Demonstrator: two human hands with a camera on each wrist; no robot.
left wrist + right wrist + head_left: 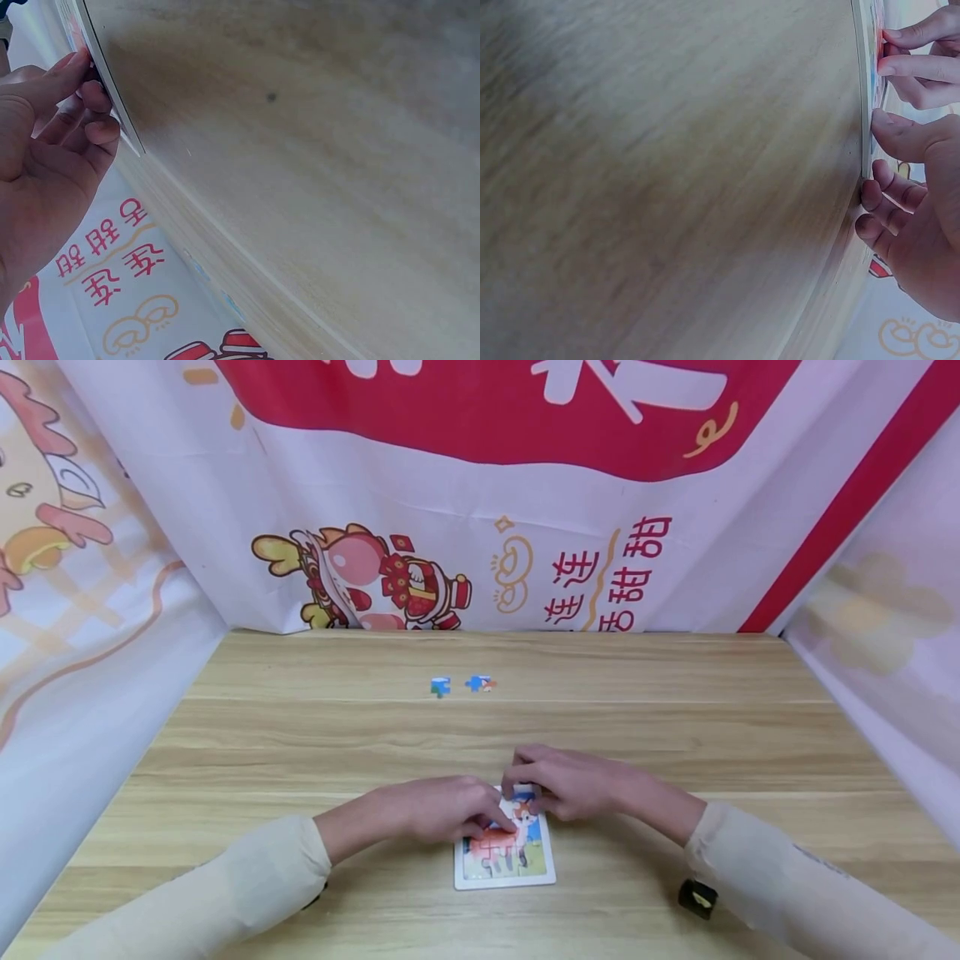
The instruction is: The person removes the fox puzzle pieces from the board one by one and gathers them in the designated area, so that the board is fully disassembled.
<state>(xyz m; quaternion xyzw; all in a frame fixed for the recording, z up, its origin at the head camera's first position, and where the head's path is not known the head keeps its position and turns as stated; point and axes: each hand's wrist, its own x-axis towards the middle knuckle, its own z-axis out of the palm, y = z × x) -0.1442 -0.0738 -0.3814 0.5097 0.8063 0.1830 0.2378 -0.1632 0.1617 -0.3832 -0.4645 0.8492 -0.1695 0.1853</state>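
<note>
A jigsaw puzzle (pixel 517 858) of an orange-and-white animal lies in a white-rimmed tray (pixel 506 884) on the table. From the left, my left hand (pixel 450 808) reaches over it, index fingertip pressed on the picture near its middle. Over the top right corner is my right hand (pixel 573 781). In the right wrist view, the right thumb (pixel 896 131) touches the puzzle face and the other fingertips lie along the tray's far edge (pixel 865 112). The left wrist view shows the left hand (pixel 52 135) with thumb and fingers against the puzzle. Both hands hide part of the picture's upper half.
Two loose jigsaw pieces, one blue and green (pixel 440 687) and one blue and orange (pixel 477 683), lie farther back on the wooden table (pixel 300 735). Printed cloth (pixel 420 502) hangs behind and along both sides. A small black object (pixel 697 898) shows beside the right sleeve.
</note>
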